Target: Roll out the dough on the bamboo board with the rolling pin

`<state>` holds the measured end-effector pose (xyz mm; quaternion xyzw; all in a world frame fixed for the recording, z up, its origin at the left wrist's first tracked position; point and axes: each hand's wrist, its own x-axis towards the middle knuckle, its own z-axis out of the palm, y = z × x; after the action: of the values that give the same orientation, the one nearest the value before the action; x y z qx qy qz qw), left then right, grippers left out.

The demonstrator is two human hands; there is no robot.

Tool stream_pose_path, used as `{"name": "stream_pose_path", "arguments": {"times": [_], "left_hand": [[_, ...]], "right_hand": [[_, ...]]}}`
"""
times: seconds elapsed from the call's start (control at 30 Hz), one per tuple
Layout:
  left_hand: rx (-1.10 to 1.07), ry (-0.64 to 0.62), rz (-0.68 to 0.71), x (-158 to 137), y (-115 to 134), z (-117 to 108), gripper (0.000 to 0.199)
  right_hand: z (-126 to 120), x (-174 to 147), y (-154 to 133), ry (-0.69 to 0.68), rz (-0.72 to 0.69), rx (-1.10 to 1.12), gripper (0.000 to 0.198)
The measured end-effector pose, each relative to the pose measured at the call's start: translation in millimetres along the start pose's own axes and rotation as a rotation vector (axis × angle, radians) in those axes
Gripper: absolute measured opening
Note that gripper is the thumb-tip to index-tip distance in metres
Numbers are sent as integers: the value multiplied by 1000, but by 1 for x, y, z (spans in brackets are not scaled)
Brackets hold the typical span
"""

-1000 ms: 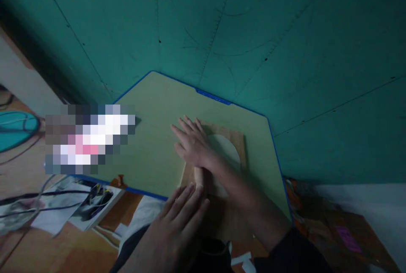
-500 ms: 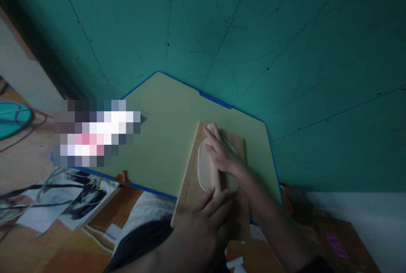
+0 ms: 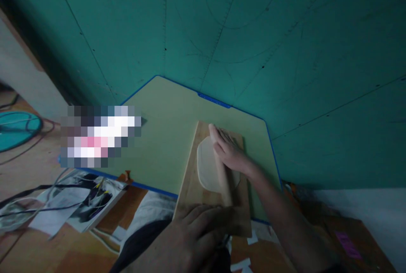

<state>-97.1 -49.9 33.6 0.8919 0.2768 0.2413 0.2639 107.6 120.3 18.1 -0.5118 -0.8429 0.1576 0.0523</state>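
Note:
A wooden rolling pin lies slanted across a flat, pale sheet of dough. Under the dough is a wooden board. My right hand holds the pin near its far end, fingers bent over it to the right. At the near end, my left hand is on the pin, its dark fingers reaching across; their tips are hard to make out. The right part of the dough shows in shadow beyond the pin.
The board rests on a pale green, blue-edged tabletop beside a green wall. A pixelated patch covers something at the table's left. Cables and a white box lie below left; a cardboard box stands lower right.
The rolling pin has moved right over the dough, baring more of its left side. Both hands moved with it, and the right fingers now bend over the pin. The view shifted slightly.

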Motion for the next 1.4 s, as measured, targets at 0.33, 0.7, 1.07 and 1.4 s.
{"name": "stream_pose_path", "arguments": {"times": [0.33,0.7,1.07,1.4], "left_hand": [[-89,167,21,-6,2,-23,40],[-43,228,6,-15,-3,-16,43],[67,286,-33,-25,-12,-30,34],[149,354,-17,9,-65,-35,37]], "right_hand": [[28,14,-84,66,-121,-64,58],[6,-20,-46,-21,51,-16,73],[6,-48,-26,15,-19,-202,58],[30,-78,-83,27,-54,-122,68]]}}
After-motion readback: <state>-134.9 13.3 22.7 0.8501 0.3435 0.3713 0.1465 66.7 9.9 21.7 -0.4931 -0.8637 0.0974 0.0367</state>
